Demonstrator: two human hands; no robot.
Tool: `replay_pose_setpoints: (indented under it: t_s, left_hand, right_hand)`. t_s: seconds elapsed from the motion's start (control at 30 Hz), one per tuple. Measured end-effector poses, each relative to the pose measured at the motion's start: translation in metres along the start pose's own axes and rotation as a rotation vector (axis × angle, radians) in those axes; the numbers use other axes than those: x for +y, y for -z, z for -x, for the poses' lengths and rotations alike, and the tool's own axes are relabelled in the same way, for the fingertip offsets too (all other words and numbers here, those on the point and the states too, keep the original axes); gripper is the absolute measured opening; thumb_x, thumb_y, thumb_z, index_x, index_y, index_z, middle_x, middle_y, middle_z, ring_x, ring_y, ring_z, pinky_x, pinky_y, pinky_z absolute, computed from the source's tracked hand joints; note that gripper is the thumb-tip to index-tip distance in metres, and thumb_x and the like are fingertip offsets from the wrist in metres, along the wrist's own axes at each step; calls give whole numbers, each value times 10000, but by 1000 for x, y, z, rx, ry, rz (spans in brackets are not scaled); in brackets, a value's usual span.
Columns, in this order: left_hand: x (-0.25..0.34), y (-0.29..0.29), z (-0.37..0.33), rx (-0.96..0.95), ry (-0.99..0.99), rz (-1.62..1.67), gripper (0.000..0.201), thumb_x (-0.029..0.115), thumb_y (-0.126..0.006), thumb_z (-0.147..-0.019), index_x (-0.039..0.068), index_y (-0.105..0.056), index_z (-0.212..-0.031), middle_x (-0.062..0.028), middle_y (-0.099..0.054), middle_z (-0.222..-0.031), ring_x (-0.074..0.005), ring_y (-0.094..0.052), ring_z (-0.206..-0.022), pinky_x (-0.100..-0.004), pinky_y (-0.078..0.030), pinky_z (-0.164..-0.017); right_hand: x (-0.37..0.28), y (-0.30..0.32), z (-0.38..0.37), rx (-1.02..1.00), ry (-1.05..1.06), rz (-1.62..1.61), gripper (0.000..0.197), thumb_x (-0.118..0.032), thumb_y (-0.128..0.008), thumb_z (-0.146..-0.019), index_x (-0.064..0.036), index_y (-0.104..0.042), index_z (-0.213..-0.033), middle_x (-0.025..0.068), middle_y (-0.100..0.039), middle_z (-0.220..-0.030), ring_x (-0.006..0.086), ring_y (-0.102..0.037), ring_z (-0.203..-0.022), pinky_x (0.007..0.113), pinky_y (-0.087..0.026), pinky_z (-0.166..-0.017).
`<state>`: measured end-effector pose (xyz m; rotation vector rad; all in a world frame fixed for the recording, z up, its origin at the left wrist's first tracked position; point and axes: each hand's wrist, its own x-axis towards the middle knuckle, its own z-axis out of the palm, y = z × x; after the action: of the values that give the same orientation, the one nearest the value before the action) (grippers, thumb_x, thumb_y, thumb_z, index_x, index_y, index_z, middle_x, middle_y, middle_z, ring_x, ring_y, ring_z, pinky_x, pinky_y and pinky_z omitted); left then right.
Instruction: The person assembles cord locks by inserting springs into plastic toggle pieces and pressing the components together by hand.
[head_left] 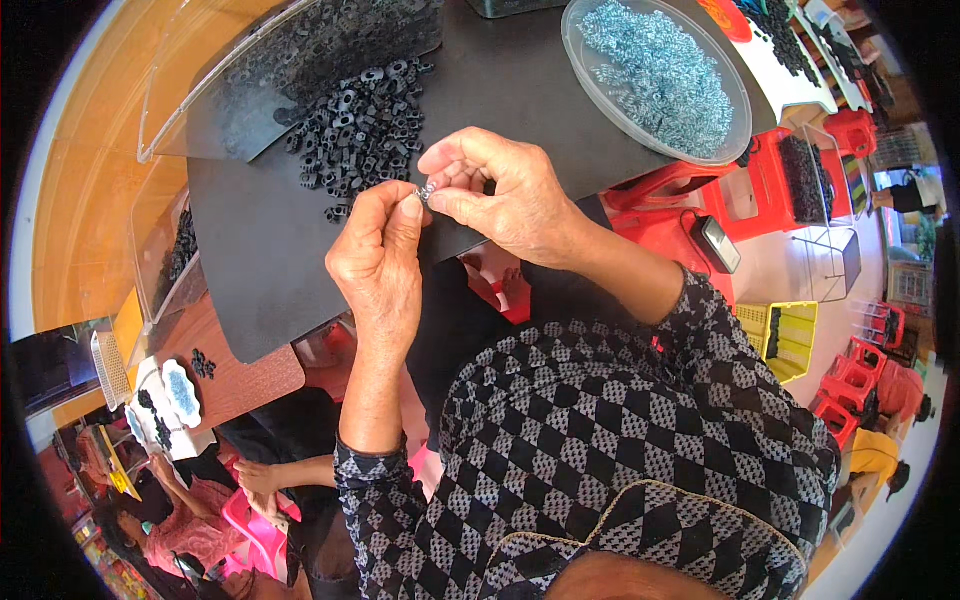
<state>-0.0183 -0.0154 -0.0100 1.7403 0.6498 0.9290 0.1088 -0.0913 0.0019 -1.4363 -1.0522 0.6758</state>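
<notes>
Over the near edge of the dark mat, my two hands meet at their fingertips. My left hand pinches small shiny coiled metal springs between thumb and forefinger. From the other side, the thumb and fingers of my right hand close on the same bit of metal; how many springs are there is too small to tell. Just beyond my left hand lies a loose heap of small black plastic parts with holes in them. A round clear tub full of silvery-blue springs stands at the far right.
A clear bin of black parts borders the heap at the far left. Red stools stand to the right, one bearing a dark handheld device. A yellow crate lies beyond. People sit at a brown table at left.
</notes>
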Motion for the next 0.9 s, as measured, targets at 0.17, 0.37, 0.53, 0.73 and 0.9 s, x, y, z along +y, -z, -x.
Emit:
replay_pose_setpoints:
  t_s: [0.17,0.37,0.53,0.73,0.9]
  left_hand:
    - [-1,3,-4,8,-170,-199,127,-4,-600,-818,4,-595,-944,-44,-604,-740,-98,-559,-669,-226,-460,-599]
    - [-1,3,-6,-52,-261,-342,146,-21,-615,-790,21,-597,-929,-92,-615,-763,-182,-600,-652,-256,-478,-598]
    - [-4,7,-6,-61,-253,-347,139,-36,-628,-768,18,-600,-892,-95,-615,-767,-196,-607,-643,-260,-480,-588]
    - [1,1,-5,81,-401,-447,148,-49,-640,-751,14,-599,-878,-96,-616,-746,-188,-601,-631,-259,-477,-583]
    - [5,0,-3,74,-291,-358,65,9,-626,-801,9,-583,-850,-65,-594,-706,-136,-555,-589,-244,-454,-538]
  right_hand:
    - [4,2,-2,-46,-51,-47,183,-28,-625,-812,9,-572,-983,18,-596,-828,49,-542,-748,200,-457,-665]
    - [6,4,-3,-67,-96,-100,187,-27,-618,-817,20,-565,-991,22,-599,-828,52,-551,-761,199,-458,-677]
    - [4,5,-4,-89,-93,-130,200,-24,-614,-818,24,-559,-1004,24,-595,-831,58,-556,-762,202,-458,-680]
    - [3,3,-4,-74,-79,-168,200,-18,-610,-818,24,-557,-1006,29,-593,-837,63,-558,-764,203,-458,-679]
    - [3,-2,-1,39,128,17,198,-12,-621,-802,6,-566,-991,31,-596,-828,59,-543,-722,206,-453,-647]
